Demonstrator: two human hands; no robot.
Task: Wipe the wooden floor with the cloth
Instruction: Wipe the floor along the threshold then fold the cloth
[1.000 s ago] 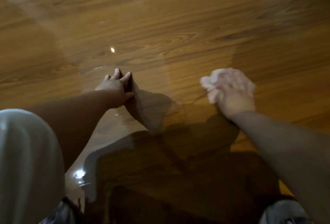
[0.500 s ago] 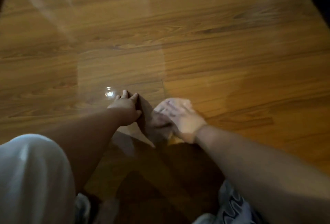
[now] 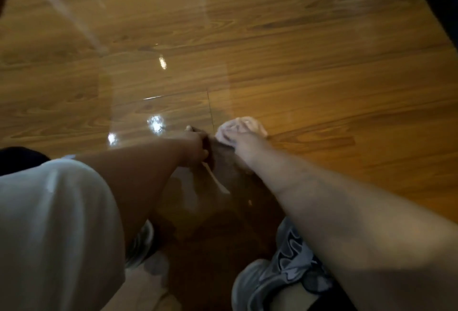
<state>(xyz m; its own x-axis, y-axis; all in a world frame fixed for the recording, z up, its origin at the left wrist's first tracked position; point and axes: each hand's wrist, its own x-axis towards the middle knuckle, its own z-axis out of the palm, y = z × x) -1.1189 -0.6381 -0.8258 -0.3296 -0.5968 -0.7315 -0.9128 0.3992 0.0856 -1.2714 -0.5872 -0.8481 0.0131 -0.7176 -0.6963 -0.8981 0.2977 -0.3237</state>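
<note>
The wiping is mid-stroke: the pale cloth (image 3: pixel 241 125) sits bunched on the floor (image 3: pixel 322 68) straight ahead of the person's knees, at about 12 o'clock, under the right hand (image 3: pixel 244 141). That hand's fingers look curled into the wad and pressing it down, though blur hides the fingertips. The left hand (image 3: pixel 195 144) is planted on the boards just beside it, at the cloth's 9 o'clock, seemingly as a prop. Its fingers are mostly hidden behind the wrist, so I cannot tell how they lie. The boards toward 10 and 11 o'clock carry bright glints, while those from 1 to 3 o'clock look duller, so that side is probably still to do. The next move calls for keeping the cloth flat under steady pressure and sweeping it toward 2 o'clock, away from the propping hand, with weight kept on the left arm.
</note>
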